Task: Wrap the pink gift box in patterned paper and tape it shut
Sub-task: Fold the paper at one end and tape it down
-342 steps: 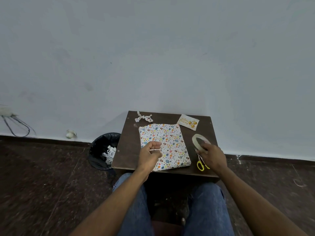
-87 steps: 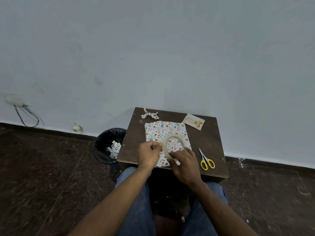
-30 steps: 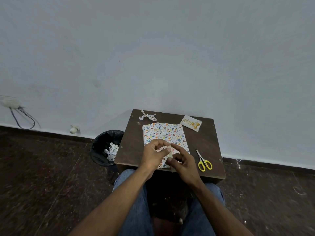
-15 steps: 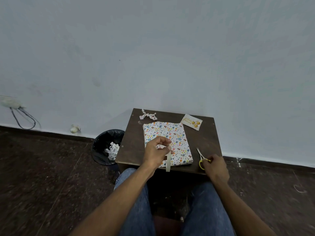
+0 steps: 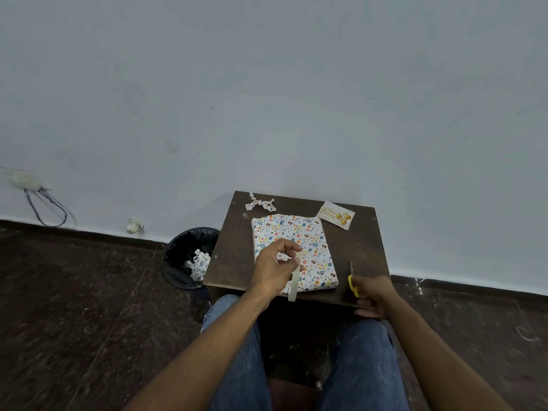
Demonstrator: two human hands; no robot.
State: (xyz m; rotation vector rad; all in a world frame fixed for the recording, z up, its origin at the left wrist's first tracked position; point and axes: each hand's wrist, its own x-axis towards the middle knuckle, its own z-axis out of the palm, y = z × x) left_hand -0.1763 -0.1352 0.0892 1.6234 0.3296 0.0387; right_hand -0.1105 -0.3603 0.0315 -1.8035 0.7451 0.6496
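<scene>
- Left hand (image 5: 274,269) hovers above the paper-wrapped flat gift box (image 5: 308,247), fingers pinching a hanging cream tape strip (image 5: 293,281).
- Right hand (image 5: 374,296) grips yellow-handled scissors (image 5: 353,283) at the near edge of the brown wooden table (image 5: 234,256).
- Box lies mid-table, long axis running away from the person.

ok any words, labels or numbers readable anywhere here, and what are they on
"Happy Birthday" in gold script, on the small white card at the table's far right corner; the script is small, so this reading is fairly sure but not certain.
Wrapped box: a printed pattern only, no text.
Scissors, tape strip: no readable marking.
</scene>
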